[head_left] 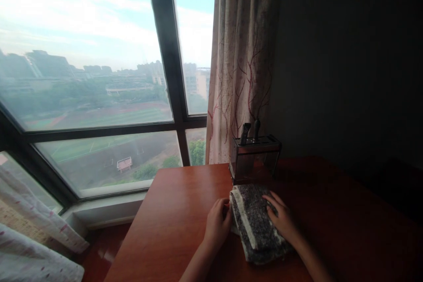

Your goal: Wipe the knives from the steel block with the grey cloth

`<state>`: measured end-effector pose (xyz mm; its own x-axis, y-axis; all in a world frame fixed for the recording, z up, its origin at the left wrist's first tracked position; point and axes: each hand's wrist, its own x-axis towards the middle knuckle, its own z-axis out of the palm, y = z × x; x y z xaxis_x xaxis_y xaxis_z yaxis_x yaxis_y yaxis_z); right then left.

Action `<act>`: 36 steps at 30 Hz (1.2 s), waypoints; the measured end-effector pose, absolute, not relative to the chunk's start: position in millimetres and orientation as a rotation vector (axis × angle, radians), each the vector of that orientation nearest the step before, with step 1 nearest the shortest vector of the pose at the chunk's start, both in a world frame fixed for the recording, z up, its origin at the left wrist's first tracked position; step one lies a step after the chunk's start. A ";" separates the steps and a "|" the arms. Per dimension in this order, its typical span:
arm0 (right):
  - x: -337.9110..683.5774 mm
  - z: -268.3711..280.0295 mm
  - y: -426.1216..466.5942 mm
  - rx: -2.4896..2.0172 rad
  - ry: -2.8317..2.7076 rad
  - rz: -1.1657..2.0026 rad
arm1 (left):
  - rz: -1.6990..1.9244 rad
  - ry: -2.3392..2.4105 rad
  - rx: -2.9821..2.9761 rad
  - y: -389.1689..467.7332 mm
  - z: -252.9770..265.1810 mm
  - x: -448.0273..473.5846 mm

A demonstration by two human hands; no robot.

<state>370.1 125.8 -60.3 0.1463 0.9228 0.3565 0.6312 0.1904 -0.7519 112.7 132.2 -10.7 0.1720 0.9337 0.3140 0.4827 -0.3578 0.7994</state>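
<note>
A folded cloth (257,216), thick, mottled dark grey with pale cream edges, lies in a stacked bundle on the reddish-brown table (172,211). At its left edge, my left hand (218,222) is closed, with thumb and fingers pinched at the cloth's side; the fingertips are partly hidden. My right hand (280,215) rests on top of the cloth's right side, its fingers stretched and slightly apart. Shadow dims the right side of the bundle.
Behind the cloth stands a knife holder (256,152) with dark handles sticking up. A patterned curtain (241,61) hangs beyond it, beside a large window (99,128). Another curtain (36,233) is at lower left. The table's left edge drops to the floor (105,249).
</note>
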 end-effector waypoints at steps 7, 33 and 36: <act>309.5 -51.9 115.8 -1.467 -1.470 0.451 | 1.099 1.392 1.843 120.4 -6.4 92.2; 254.1 -7.4 151.9 -1.160 -0.838 1.066 | 0.610 1.926 2.520 109.6 -2.8 -43.7; 325.5 8.9 174.8 -1.212 -0.734 0.917 | 0.598 1.887 2.534 116.3 2.9 -64.2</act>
<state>325.5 174.8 8.9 0.4594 0.8882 -0.0033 -0.1908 0.0950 -0.9770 -64.2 116.3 2.9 0.2433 0.9098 0.3363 0.9373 -0.3097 0.1596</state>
